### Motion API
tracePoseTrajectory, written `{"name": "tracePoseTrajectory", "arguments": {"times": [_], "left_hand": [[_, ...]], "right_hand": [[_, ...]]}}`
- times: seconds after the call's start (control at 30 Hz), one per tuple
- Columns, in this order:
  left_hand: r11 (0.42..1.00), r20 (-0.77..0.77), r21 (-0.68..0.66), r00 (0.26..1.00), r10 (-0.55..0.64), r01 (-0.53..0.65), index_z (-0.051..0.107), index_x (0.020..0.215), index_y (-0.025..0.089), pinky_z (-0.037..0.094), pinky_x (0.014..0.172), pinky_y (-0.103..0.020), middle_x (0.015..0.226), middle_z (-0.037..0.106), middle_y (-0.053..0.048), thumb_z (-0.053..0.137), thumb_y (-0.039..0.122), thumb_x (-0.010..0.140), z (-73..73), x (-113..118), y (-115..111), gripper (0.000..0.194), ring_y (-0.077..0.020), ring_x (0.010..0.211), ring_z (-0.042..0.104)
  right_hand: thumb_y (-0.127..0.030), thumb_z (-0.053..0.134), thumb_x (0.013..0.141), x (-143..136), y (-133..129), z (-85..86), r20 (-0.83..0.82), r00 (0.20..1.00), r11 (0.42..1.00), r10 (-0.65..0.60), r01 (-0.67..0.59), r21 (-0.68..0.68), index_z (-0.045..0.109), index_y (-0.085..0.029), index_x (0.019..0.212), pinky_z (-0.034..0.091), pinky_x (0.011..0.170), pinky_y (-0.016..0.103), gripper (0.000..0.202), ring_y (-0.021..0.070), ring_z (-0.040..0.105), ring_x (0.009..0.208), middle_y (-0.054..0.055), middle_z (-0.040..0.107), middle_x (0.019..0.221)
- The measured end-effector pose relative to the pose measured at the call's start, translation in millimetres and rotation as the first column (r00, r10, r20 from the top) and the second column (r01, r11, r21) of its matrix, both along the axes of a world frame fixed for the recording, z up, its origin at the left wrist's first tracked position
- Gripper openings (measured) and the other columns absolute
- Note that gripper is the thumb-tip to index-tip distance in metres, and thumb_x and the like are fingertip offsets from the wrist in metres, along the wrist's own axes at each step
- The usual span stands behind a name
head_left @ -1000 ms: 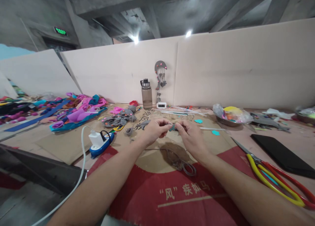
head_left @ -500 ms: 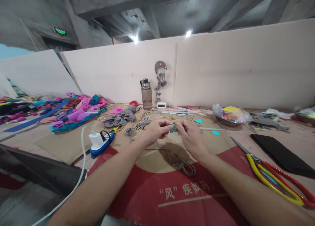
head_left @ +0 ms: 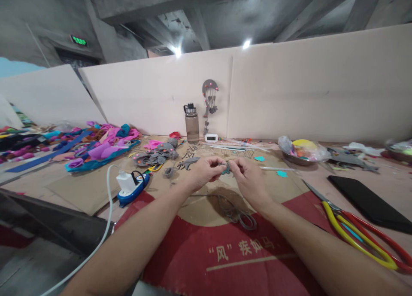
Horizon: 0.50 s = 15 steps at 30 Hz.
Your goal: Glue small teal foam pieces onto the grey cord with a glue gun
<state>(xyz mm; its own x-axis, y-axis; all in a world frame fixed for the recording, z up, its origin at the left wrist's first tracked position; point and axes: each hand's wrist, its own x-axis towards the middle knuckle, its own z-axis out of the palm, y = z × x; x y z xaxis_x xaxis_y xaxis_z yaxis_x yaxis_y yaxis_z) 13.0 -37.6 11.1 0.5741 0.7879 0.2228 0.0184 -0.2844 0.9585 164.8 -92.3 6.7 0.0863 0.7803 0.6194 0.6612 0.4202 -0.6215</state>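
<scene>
Between my two hands is a small teal felt piece (head_left: 226, 169) with some grey on it, mostly covered by fingertips. My left hand (head_left: 207, 172) pinches its left side, and my right hand (head_left: 245, 178) pinches the right side. Both are raised over the cardboard sheet (head_left: 196, 212). Below them a loose coil of grey cord (head_left: 246, 219) lies on the cardboard, one strand running left. Two more teal felt cutouts lie just beyond my right hand: one farther back (head_left: 259, 158) and another nearer (head_left: 282, 174).
Red-and-yellow-handled scissors (head_left: 357, 236) and a black phone (head_left: 370, 201) lie at right. A metal bowl (head_left: 301, 158) stands behind them. At left are a blue power strip (head_left: 133, 192), grey felt pieces (head_left: 157, 155) and coloured felt (head_left: 106, 148). A bottle (head_left: 192, 126) stands at the back.
Both hands stay in nearly the same place, still pinching the teal piece. Its angle between the fingertips has shifted slightly. The hanging felt decoration at the back has turned a little.
</scene>
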Motion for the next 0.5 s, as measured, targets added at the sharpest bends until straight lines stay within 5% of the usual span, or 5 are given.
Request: {"name": "tracePoseTrajectory", "arguments": {"times": [0.5], "left_hand": [[0.988, 0.056, -0.141, 0.996, -0.063, 0.070, 0.060, 0.074, 0.013, 0.022, 0.043, -0.019, 0.051, 0.044, 0.005, 0.069, 0.043, 0.068, 0.2, -2, 3, 0.032, -0.0037, 0.043, 0.033]], "right_hand": [[-0.041, 0.044, 0.087, 6, 11, -6.7, -0.157, 0.984, 0.991, 0.082, -0.097, -0.090, 0.050, -0.020, 0.066, 0.032, 0.057, 0.026, 0.030, 0.0138, 0.044, 0.060, -0.002, 0.049, 0.061]]}}
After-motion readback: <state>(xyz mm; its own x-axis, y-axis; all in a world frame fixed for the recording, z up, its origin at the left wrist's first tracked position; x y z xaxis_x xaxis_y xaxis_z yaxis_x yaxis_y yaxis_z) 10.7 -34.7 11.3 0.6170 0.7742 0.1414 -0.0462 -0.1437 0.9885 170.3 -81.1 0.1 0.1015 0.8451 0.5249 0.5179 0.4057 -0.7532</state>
